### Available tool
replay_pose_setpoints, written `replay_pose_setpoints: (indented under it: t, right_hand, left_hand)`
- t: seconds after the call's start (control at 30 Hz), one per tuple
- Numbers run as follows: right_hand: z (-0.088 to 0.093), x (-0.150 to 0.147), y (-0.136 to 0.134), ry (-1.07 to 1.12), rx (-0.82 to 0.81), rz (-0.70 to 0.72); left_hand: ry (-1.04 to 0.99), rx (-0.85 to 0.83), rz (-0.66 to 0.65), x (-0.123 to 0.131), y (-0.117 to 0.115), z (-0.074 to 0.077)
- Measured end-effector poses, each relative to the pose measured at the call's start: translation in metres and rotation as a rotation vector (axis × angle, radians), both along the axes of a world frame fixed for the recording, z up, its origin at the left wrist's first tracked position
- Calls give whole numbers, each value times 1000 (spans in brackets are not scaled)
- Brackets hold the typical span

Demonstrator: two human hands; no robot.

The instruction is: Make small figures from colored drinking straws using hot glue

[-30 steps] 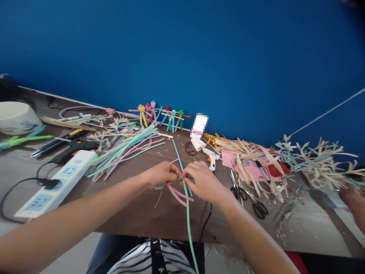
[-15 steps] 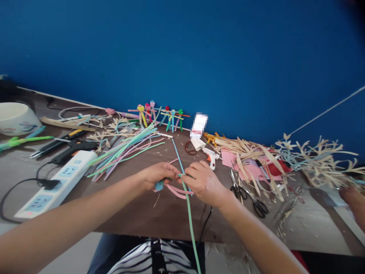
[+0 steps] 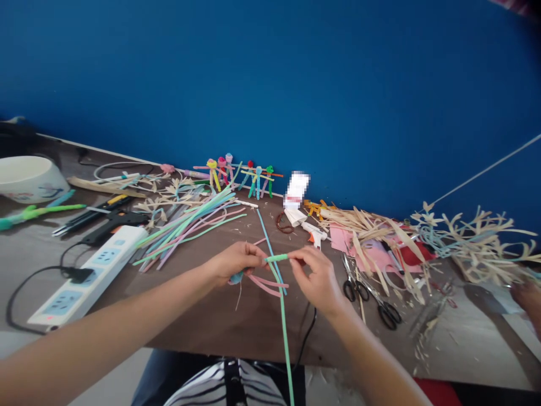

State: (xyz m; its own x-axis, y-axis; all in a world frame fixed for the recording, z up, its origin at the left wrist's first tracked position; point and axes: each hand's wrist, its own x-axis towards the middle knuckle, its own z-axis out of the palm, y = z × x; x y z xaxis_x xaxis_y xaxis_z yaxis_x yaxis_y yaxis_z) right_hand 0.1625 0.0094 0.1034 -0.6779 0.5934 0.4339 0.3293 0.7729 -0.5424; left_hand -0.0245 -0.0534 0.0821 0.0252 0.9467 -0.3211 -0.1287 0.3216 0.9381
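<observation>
Pinching left hand (image 3: pixel 242 264): thumb and forefinger closed on the left end of the green coil.
Right hand (image 3: pixel 316 277): fingertips nipping the coil's other end.
Green coil (image 3: pixel 277 257): short, bright, fuzzy and nearly level, stretched between both hands above the table (image 3: pixel 203 310).
Pale green stem (image 3: pixel 284 316): long and slim, hanging from near the coil's left end past the table edge.
Pink strips (image 3: pixel 265 288): looped out below the left fingers, beside a light blue fuzzy piece (image 3: pixel 236 277) partly hidden by that hand.
Blue stem (image 3: pixel 265 234): slanting behind the coil, crossing the work area; whether they touch, I cannot tell.
Left side: loose bundle of pastel stems (image 3: pixel 198 217), white power strip (image 3: pixel 91 276), black glue gun (image 3: pixel 117 221).
Wall side: small fuzzy figures (image 3: pixel 258 181), white glue gun (image 3: pixel 311 229).
Right side: scissors (image 3: pixel 347 266) near the wrist, tan dried strips (image 3: pixel 359 221), another person's hand (image 3: pixel 526 299) at the edge.
</observation>
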Motion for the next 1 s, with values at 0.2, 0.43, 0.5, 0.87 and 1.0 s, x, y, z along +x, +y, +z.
replay_pose_setpoints:
  t: [0.2,0.43,0.5,0.87,1.0]
  right_hand:
    - [-20,1,-5,-53,-331,-62]
    - [-28,-11,-8,-63,-590,10]
    - [-28,-14,-10,-79,-577,-16]
    - [-9,-17,-23,-184,-289,-53]
    - [-8,-17,-25,-212,-223,-47]
  left_hand:
    - [9,-31,15,5,1,4]
    - [12,21,-43,8,2,7]
    - [32,34,-38,9,2,7]
    - [66,21,4,9,-2,12]
    - [96,36,23,8,-3,9]
